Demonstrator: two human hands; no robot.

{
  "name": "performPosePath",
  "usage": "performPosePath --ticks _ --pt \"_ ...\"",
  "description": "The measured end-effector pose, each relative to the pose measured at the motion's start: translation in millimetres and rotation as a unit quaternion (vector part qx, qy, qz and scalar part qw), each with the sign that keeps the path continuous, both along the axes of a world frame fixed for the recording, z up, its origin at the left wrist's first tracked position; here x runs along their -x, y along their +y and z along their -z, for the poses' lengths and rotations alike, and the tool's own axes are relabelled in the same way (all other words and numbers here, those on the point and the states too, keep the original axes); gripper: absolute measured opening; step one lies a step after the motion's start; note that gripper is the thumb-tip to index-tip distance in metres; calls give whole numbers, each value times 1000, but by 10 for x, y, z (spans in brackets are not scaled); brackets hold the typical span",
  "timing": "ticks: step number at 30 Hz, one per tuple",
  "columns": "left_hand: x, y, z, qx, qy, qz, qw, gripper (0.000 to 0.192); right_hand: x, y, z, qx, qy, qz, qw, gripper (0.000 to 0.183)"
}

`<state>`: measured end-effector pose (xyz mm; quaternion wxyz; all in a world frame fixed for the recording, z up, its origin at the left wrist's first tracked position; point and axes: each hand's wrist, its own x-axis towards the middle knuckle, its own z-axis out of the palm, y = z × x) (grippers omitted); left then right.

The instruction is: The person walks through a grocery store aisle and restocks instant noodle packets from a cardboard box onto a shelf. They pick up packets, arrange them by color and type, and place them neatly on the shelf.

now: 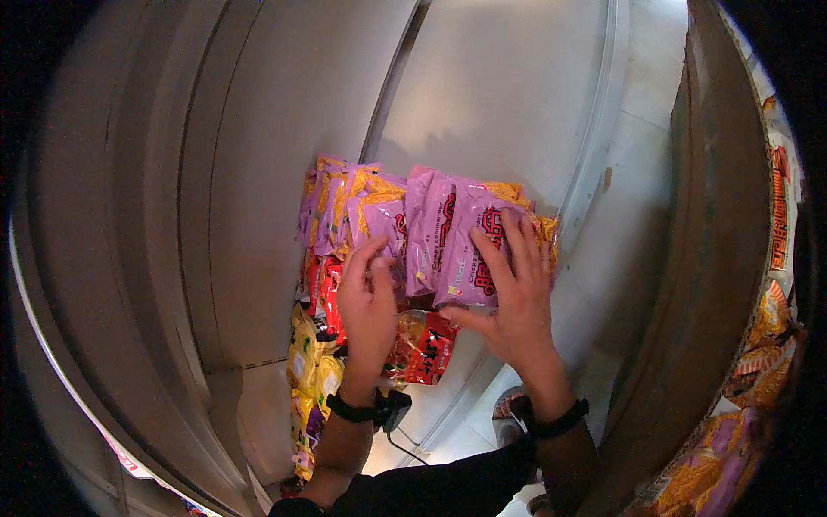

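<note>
Purple snack packets point(423, 226) stand and lean in a row on a pale metal shelf. My right hand point(513, 278) lies spread over the front of the rightmost purple packet point(462, 258), its thumb near the lower edge. My left hand point(371, 291) is at the nearer packets left of it, fingers bent; whether it grips one cannot be told. Below the purple row, a red packet point(429, 355) with a food picture lies between my wrists. More red packets point(329, 291) show left of my left hand, above yellow packets point(310, 362).
A cardboard box wall point(685, 258) rises at the right, with more snack packets point(769, 316) beyond its edge. The shelf's raised metal rim point(588, 155) runs beside the purple row. Curved grey panels point(155, 194) fill the left. A foot in a sandal point(510, 410) shows below, on the tiled floor.
</note>
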<state>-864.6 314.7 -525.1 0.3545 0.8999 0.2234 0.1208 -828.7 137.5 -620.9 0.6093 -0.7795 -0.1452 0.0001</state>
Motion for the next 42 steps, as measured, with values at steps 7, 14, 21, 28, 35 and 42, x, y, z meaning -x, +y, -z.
performPosePath --ticks 7,14,21,28,35,42 --pt "-438 69 90 -301 70 176 935 43 22 12 36 36 31 -3 999 113" --pt "-433 -3 19 -294 182 176 922 44 -10 -11 4 148 26 -8 989 111" --pt "1 -194 -55 -261 96 124 953 48 -47 29 -17 117 4 -32 993 106" --pt "72 24 176 -63 54 59 995 35 -81 42 5 104 -15 -47 993 101" --pt "-114 301 30 -85 -20 26 996 28 -65 253 118 54 -67 -15 996 105" --pt "-153 313 -185 -176 82 60 979 38 319 700 161 18 -10 15 1000 111"
